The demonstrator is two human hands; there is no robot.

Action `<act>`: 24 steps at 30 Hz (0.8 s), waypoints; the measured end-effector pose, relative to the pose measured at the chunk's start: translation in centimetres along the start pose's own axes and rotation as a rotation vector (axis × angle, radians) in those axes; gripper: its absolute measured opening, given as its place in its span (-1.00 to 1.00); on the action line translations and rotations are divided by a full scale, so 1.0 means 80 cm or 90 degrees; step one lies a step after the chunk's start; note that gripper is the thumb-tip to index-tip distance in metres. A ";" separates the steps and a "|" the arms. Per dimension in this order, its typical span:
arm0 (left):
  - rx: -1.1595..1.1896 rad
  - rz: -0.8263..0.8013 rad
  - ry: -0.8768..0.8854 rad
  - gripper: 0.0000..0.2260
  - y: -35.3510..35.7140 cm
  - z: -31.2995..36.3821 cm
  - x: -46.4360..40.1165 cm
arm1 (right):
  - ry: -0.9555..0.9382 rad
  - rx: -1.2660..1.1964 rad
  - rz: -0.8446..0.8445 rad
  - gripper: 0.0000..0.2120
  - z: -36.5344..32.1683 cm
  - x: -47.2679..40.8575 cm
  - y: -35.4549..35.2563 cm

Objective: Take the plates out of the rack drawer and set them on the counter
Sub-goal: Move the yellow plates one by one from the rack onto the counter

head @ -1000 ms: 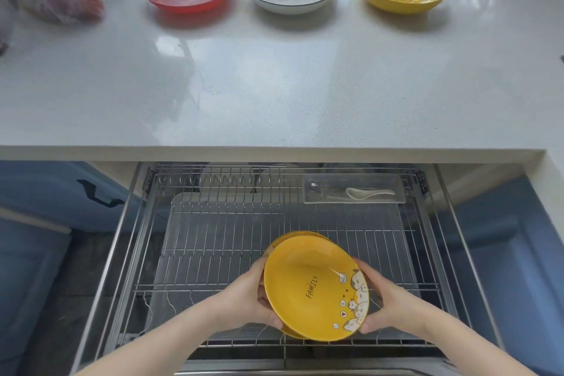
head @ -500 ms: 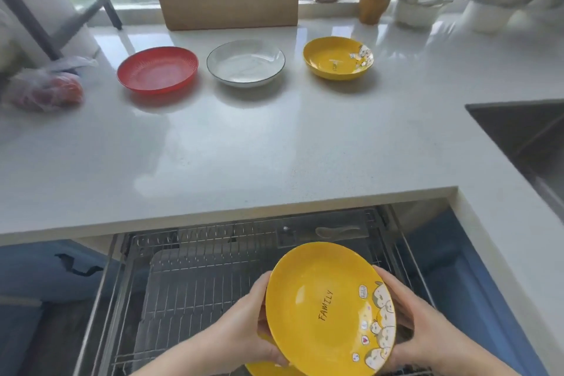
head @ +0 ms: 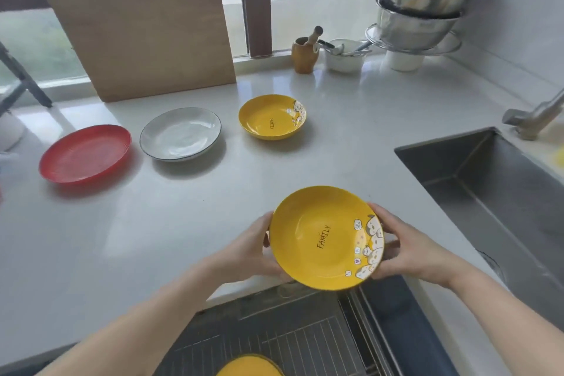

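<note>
A yellow plate (head: 323,238) printed "FAMILY" is held over the front edge of the white counter (head: 213,207). My left hand (head: 250,250) grips its left rim and my right hand (head: 406,250) its right rim. Three plates lie in a row on the counter behind: a red plate (head: 85,153), a white plate (head: 180,133) and a second yellow plate (head: 272,116). Below, the wire rack drawer (head: 299,336) stands pulled out, with another yellow plate (head: 250,367) showing at the bottom edge.
A steel sink (head: 488,186) with a tap (head: 534,116) fills the right side. At the back stand a wooden board (head: 137,30), a wooden jar (head: 303,55), a white bowl (head: 345,56) and stacked metal colanders (head: 418,15).
Both hands have lifted the yellow plate out of the rack drawer and up over the counter's front edge. My view has tilted up toward the window.
</note>
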State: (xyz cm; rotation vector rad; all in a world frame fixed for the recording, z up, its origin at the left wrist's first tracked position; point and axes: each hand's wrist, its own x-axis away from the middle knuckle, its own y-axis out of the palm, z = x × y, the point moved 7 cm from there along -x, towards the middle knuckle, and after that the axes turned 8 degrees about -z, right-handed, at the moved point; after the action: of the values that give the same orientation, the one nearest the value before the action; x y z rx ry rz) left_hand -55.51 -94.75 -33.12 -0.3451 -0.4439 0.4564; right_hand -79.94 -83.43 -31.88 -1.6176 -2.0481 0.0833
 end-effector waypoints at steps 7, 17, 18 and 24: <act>-0.002 0.009 0.005 -0.15 -0.035 0.005 -0.092 | 0.016 0.043 0.019 -0.02 0.016 -0.064 -0.068; 0.024 0.011 0.022 -0.10 -0.060 0.020 -0.177 | 0.038 0.051 0.032 0.01 0.049 -0.117 -0.138; 0.036 0.010 0.031 -0.08 -0.062 0.024 -0.185 | 0.043 0.052 0.036 0.02 0.051 -0.121 -0.147; -0.051 0.109 0.003 -0.32 -0.089 0.029 -0.243 | 0.060 0.074 0.076 -0.02 0.053 -0.151 -0.203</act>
State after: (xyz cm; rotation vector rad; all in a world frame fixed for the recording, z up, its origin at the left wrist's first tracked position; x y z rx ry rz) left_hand -69.87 -109.77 -34.63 -0.4637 -0.4302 0.6062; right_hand -94.45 -98.01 -34.01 -1.6397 -1.8403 0.1620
